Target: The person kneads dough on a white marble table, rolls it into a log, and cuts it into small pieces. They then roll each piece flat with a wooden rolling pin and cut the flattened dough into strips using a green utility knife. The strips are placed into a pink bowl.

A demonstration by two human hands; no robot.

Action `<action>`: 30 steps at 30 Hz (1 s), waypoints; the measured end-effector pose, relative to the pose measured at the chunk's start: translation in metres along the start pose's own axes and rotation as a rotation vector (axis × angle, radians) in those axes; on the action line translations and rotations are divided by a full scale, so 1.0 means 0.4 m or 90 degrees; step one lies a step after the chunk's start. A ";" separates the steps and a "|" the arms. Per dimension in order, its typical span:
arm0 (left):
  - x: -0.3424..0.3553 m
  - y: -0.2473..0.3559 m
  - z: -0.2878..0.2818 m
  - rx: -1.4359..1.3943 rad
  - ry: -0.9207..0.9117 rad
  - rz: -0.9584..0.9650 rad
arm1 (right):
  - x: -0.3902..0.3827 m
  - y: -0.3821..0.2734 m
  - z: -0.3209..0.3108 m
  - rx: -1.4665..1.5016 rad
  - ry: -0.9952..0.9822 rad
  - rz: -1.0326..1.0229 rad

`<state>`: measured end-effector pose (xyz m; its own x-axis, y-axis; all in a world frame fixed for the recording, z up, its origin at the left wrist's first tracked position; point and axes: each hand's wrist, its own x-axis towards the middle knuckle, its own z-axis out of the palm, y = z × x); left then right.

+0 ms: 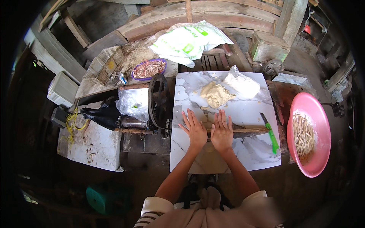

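Dough (pixel 216 95) sat in a pale, uneven lump on the far half of the marble-patterned tabletop (pixel 184 154), a little left of its middle. Both hands were on the near side of it. The left hand (pixel 197 133) and the right hand (pixel 222 134) lay side by side, palms down, fingers straight and pointing away from the person; the left fingers were spread wider. Neither grip was closed around anything, though I could not tell what the palms covered. A long tan strip (pixel 249 130) showed between the hands and ran out to the right of the right hand, toward a knife (pixel 272 137) with a bright green handle, its blade pointing to the far side.

Just right of the lump, a clear plastic bag (pixel 243 84) held white powder. Beyond the right edge stood a pink basin (pixel 322 133) containing pale stick-shaped pieces (pixel 303 136). On the left, close to the tabletop, was a machine with a large dark wheel (pixel 153 102); crumpled clear plastic (pixel 131 103) lay on it. Farther off were a purple-rimmed container (pixel 141 79) filled with pale and reddish strips and a white sack (pixel 178 45) with green printing.
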<state>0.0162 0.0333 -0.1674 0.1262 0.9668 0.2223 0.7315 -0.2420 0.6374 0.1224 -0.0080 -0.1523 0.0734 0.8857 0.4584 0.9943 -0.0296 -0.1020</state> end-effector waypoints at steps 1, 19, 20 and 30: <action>-0.004 -0.006 0.001 -0.001 -0.002 0.000 | -0.010 -0.008 -0.003 0.012 0.000 -0.007; -0.076 -0.028 0.001 -0.047 -0.063 0.030 | -0.081 -0.025 -0.030 0.068 -0.008 -0.017; -0.110 -0.026 -0.011 -0.053 -0.058 0.049 | -0.109 -0.036 -0.047 0.073 -0.015 -0.007; -0.023 -0.025 0.015 -0.053 -0.040 0.045 | -0.042 -0.025 -0.015 0.033 0.027 0.015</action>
<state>0.0118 0.0272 -0.1801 0.2185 0.9497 0.2241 0.6614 -0.3130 0.6816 0.1115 -0.0252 -0.1535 0.1006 0.8643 0.4928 0.9871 -0.0248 -0.1580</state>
